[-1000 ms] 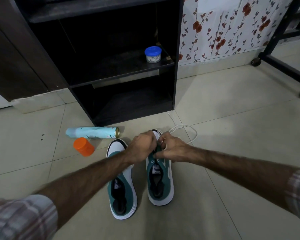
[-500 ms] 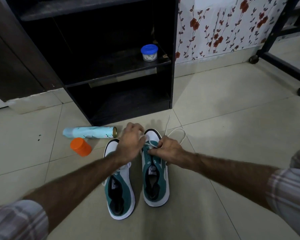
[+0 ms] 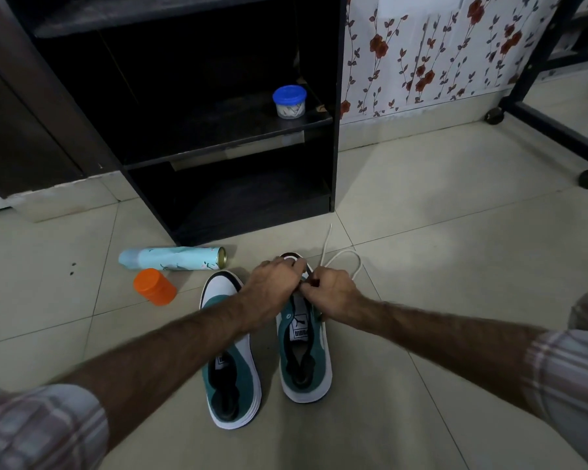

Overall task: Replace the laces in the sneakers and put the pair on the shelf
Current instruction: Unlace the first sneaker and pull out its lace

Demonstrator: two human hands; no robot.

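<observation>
on the floor tiles you had a pale blue spray can (image 3: 172,258) lying on its side, its orange cap (image 3: 155,287) just beside it; a blue-lidded tub (image 3: 289,101) stood before flowered wallpaper (image 3: 438,52).

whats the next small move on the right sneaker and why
Probably draw the white lace through the front eyelet: both the left hand and right hand work at the right sneaker toe, with slack looped on the floor beyond.
</observation>
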